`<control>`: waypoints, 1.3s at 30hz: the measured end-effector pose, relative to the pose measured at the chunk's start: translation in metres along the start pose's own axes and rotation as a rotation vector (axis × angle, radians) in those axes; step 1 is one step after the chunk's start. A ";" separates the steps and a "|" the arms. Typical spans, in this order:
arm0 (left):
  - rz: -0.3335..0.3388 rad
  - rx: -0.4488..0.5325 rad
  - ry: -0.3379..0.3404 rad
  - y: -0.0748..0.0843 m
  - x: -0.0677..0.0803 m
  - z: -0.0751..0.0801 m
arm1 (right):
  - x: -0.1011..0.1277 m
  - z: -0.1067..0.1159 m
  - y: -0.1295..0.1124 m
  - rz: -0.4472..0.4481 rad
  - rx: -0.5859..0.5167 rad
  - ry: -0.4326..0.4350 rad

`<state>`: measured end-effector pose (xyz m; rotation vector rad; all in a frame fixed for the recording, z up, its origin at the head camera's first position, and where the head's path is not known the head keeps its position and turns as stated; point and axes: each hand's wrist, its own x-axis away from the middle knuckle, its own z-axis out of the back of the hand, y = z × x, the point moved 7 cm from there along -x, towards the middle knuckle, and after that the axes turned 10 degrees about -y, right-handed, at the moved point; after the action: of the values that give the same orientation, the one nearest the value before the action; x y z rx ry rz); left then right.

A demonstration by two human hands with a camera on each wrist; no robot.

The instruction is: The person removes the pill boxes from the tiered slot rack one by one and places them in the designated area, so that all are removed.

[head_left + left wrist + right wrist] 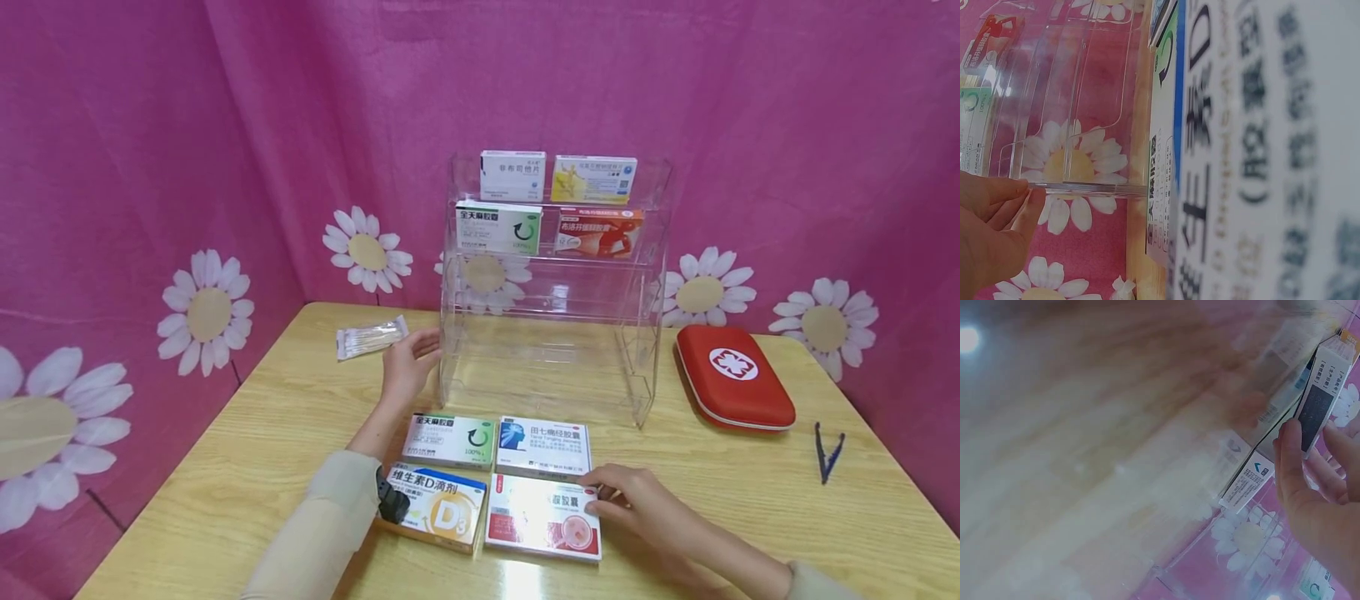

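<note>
My left hand (410,364) touches the left side panel of a clear acrylic tiered rack (551,392) with its fingertips. At the lower right, my right hand (637,506) pinches the right end of a red-and-white medicine box (525,533) lying flat on the table. In the right wrist view, that box's end (1317,406) shows between finger and thumb. Beside it lies a vitamin D drops box (435,508), partly behind my left wrist. Behind these two lie a green-and-white capsule box (448,442) and a blue-and-white capsule box (546,446).
On the rack's upper tiers stand a white box (512,177), a yellow-and-white box (594,180), a green-and-white box (497,229) and an orange-red box (600,233). A cotton swab pack (372,337) lies left; a red first-aid case (735,379) and blue tweezers (827,454) lie right.
</note>
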<state>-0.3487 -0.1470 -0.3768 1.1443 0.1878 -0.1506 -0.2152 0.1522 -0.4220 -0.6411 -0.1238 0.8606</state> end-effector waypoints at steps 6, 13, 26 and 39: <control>-0.066 -0.005 0.027 0.003 -0.002 0.006 | -0.008 -0.002 0.006 -0.025 0.047 -0.003; -0.003 -0.046 0.014 0.006 -0.001 0.009 | -0.008 0.015 -0.003 -0.055 0.076 0.103; 0.004 -0.048 0.001 0.010 -0.002 0.010 | -0.043 0.131 0.000 0.063 0.455 0.542; -0.029 -0.008 -0.015 0.005 0.001 0.000 | -0.081 0.217 0.020 0.035 0.457 0.773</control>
<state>-0.3468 -0.1448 -0.3724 1.1323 0.1914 -0.1835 -0.3584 0.2052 -0.2465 -0.5038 0.7637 0.5943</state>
